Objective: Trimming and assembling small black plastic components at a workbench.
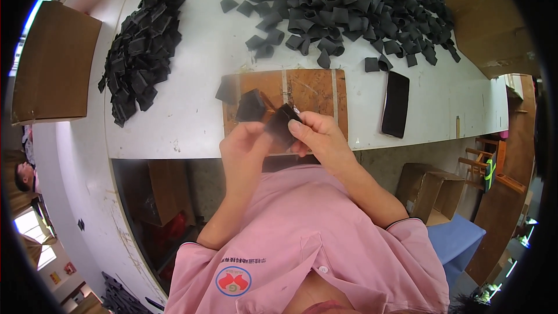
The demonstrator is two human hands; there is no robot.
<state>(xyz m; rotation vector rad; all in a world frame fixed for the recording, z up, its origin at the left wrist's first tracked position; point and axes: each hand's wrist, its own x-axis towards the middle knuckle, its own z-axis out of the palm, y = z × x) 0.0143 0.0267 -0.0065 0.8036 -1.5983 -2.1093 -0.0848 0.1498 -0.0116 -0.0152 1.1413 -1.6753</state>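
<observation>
Hands (326, 141) with black piece (281, 125) near table edge (427, 135), phone (396, 104) apart

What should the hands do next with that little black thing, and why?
Maybe use the left hand to steady the black piece. The right hand pinches one side of it, thumb on top, and the left hand's fingers are close by its other side, so a small squeeze might hold it flatter.
</observation>
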